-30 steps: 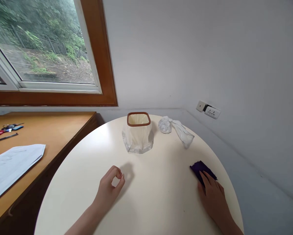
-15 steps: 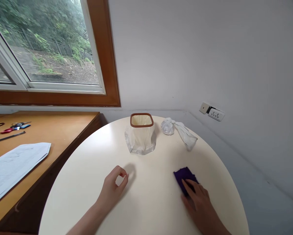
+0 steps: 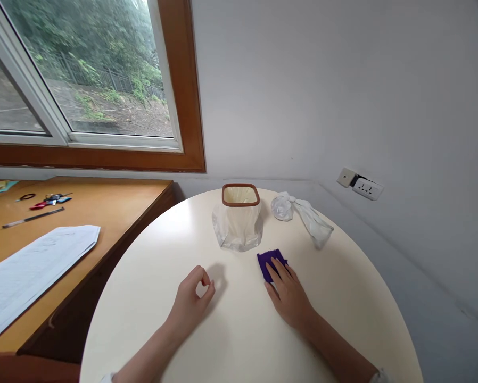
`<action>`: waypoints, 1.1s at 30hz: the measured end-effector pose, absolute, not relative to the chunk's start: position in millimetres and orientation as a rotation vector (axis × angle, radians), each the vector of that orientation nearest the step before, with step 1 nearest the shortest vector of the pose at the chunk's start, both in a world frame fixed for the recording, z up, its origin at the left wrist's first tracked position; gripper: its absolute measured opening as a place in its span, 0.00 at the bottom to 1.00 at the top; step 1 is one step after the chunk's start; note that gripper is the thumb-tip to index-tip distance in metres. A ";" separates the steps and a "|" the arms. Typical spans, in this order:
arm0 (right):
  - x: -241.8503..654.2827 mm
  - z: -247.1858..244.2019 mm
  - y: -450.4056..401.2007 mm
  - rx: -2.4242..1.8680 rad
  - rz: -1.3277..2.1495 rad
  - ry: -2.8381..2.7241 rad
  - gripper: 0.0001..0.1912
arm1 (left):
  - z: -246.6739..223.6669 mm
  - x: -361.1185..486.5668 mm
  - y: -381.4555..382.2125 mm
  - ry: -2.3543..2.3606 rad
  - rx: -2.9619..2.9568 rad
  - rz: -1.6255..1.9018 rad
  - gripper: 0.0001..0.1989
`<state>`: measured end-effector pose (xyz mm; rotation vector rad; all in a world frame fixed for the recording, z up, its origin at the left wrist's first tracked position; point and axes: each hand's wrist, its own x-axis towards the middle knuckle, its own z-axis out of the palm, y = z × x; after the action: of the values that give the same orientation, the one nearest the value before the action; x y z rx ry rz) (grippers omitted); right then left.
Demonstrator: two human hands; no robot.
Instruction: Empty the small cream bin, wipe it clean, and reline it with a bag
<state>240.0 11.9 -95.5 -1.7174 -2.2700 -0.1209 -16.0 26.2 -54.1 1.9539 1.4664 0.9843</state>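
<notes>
A folded purple cloth (image 3: 268, 263) lies on the white round table (image 3: 143, 282). Flat on top of it rests my right hand (image 3: 289, 292), its fingers stretched out and slightly apart, pressing the cloth to the tabletop. My left hand (image 3: 193, 295) is at the left, over the table, with fingers curled and thumb close to the forefinger in a loop. Nothing shows inside that loop. Beyond both hands stands a small bin with a brown rim (image 3: 241, 204) and a translucent liner bag (image 3: 239, 231) hanging around it.
A knotted white plastic bag (image 3: 313, 223) lies right of the bin. On the wooden desk (image 3: 127, 194) to the left are papers (image 3: 43, 266), a pen (image 3: 33, 217) and a bunch of keys (image 3: 53, 199). Wall sockets (image 3: 367, 188) are at the right.
My right hand has slid the purple cloth left and away from me, toward the bin. My left hand keeps its curled shape. The view has turned slightly left.
</notes>
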 end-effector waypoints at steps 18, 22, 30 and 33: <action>296.0 -104.6 37.2 -1.968 -0.143 -1.994 0.19 | -55.9 -19.0 34.5 1.475 1.962 0.978 0.07; 294.2 -106.2 36.9 -1.993 -0.218 -1.996 0.21 | -56.7 -19.2 36.3 1.481 1.989 0.979 0.07; 295.5 -105.1 35.5 -2.020 -0.243 -1.962 0.22 | -58.6 -19.6 39.1 1.460 2.047 0.958 0.08; 292.0 -99.0 32.3 -1.981 -0.262 -1.930 0.22 | -59.8 -20.1 38.9 1.472 2.121 0.940 0.09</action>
<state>292.0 32.3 -99.0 -1.9812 -1.9304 -0.2617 -20.1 38.9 -59.8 2.1212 1.4721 0.9400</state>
